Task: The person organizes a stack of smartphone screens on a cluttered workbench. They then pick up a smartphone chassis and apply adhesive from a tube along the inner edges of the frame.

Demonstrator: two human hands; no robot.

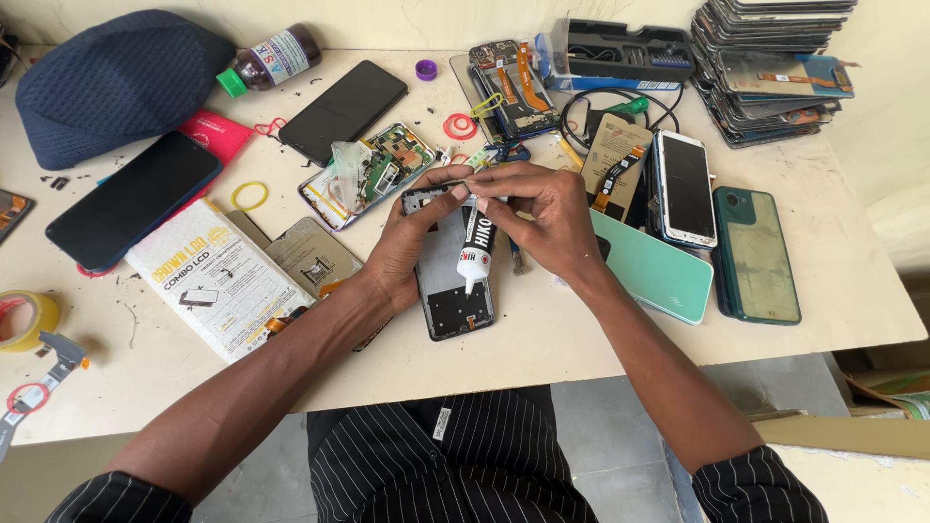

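Note:
My left hand [405, 244] grips the left side of a dark phone frame [450, 298] that lies on the white table [601, 339]. My right hand [542, 215] pinches the top end of a small black and white glue tube [476, 249], nozzle pointing down over the frame. Both hands meet at the frame's top edge. Just beyond the hands lies an opened phone [378, 172] with its circuit board exposed and a clear plastic scrap on it.
Black phones [131, 199] [342, 109] lie at left, a white box [215, 276] beside them. A mint back cover [654, 273], a white phone [685, 186] and a green phone [758, 254] lie at right. A stack of screens [770, 68] stands at back right. Tape roll [27, 320] at left edge.

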